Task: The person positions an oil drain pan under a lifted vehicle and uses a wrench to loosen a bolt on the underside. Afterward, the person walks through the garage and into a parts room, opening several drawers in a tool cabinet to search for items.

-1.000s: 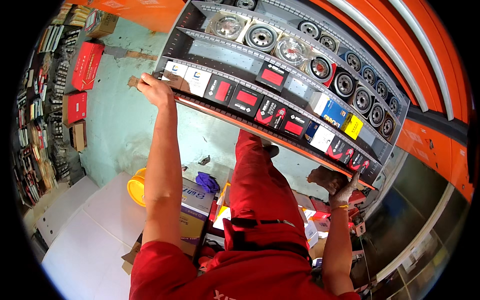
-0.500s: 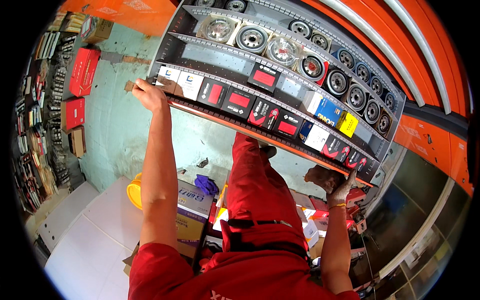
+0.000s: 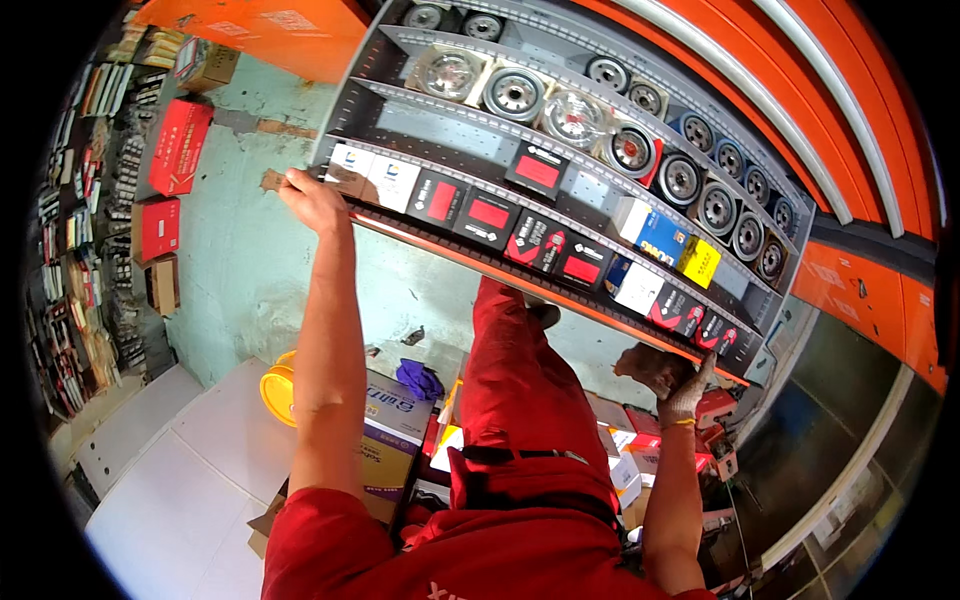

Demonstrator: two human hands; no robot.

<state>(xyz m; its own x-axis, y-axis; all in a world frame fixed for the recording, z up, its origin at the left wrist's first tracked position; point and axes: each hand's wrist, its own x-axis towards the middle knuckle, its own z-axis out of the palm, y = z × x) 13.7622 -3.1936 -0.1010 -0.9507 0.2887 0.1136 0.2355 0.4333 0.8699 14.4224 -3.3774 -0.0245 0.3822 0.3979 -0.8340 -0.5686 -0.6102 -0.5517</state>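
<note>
A long grey metal drawer [image 3: 420, 122] stands pulled out, its front edge slanting down to the right. My bare left hand [image 3: 318, 203] is closed round its front left corner; a small brown piece shows beyond the fingertips. At the front right corner is my right hand [image 3: 684, 393], in a pale, soiled glove, its thumb up against the edge. This hand is closed on a crumpled dark brown thing that looks like a rag [image 3: 652, 370]. Along the drawer's front row sit black-and-red boxes [image 3: 487, 215] and white boxes [image 3: 393, 182]. Round filters [image 3: 513, 94] fill rows behind.
An orange cabinet [image 3: 875, 285] rises behind and right of the drawer. Shelves of small packages [image 3: 75, 280] run along the left, near red boxes [image 3: 180, 148]. A yellow lid [image 3: 280, 388], purple cloth [image 3: 419, 379] and cartons [image 3: 395, 410] lie around my legs.
The view has shifted slightly, so the drawer and floor appear a little further right and lower. Both hands keep their places at the drawer's front corners.
</note>
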